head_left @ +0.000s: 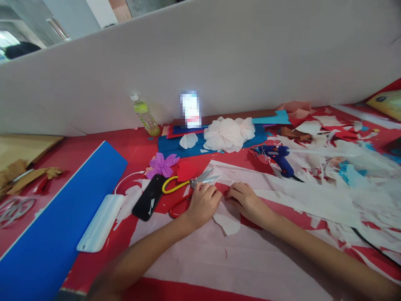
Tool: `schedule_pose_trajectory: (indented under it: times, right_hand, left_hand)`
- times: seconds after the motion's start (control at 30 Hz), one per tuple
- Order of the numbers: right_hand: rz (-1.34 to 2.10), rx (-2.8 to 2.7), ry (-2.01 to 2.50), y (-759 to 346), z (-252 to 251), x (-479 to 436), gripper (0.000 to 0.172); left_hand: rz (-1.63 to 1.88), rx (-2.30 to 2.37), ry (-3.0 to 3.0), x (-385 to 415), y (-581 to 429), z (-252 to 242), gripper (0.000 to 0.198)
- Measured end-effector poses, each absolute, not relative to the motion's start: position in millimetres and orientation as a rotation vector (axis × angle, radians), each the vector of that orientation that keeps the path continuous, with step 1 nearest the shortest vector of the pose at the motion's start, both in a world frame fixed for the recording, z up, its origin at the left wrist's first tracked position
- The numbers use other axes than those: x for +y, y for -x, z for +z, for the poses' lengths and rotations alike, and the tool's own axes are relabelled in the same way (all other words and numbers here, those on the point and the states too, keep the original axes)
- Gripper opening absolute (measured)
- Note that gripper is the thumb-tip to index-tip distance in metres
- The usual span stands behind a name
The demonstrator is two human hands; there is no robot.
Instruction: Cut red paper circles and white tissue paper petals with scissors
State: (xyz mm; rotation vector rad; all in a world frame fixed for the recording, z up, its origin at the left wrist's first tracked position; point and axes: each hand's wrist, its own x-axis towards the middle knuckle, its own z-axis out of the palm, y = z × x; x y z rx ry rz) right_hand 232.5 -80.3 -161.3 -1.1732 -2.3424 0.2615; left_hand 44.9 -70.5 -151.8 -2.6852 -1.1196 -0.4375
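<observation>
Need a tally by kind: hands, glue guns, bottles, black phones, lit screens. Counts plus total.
Hands (left hand, right hand): 2
Glue gun: 1
Bottle: 1
Black phone: 1
Lit screen: 1
Total: 6

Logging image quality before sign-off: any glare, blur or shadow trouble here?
In the head view, the upright screen is overbright and pixelated; in the head view, the white scraps at right look smeared; in the head view, the left hand and right hand read fairly clearly, with soft shadow below the right forearm.
</observation>
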Motion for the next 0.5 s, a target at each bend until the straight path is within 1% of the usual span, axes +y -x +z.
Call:
schedule_pose_trajectory:
  times: [0.13,0.27,0.5]
  right_hand:
    - [0.277,-2.353,1.173,-232,-162,-80,0.015]
    - [0.269,-2.355,1.178,-232,-166,-79,0.015]
    - [0.27,-2.358,1.171,-234,-171,-79,0.017]
  left_hand:
    - [-0.487,-1.121,2.697,-70,-45,-151,0.015]
    - [-0.559,-1.125,2.738,-70,-45,-150,0.011]
    - [-0.519,-1.147,2.775,-69,-46,-149,0.015]
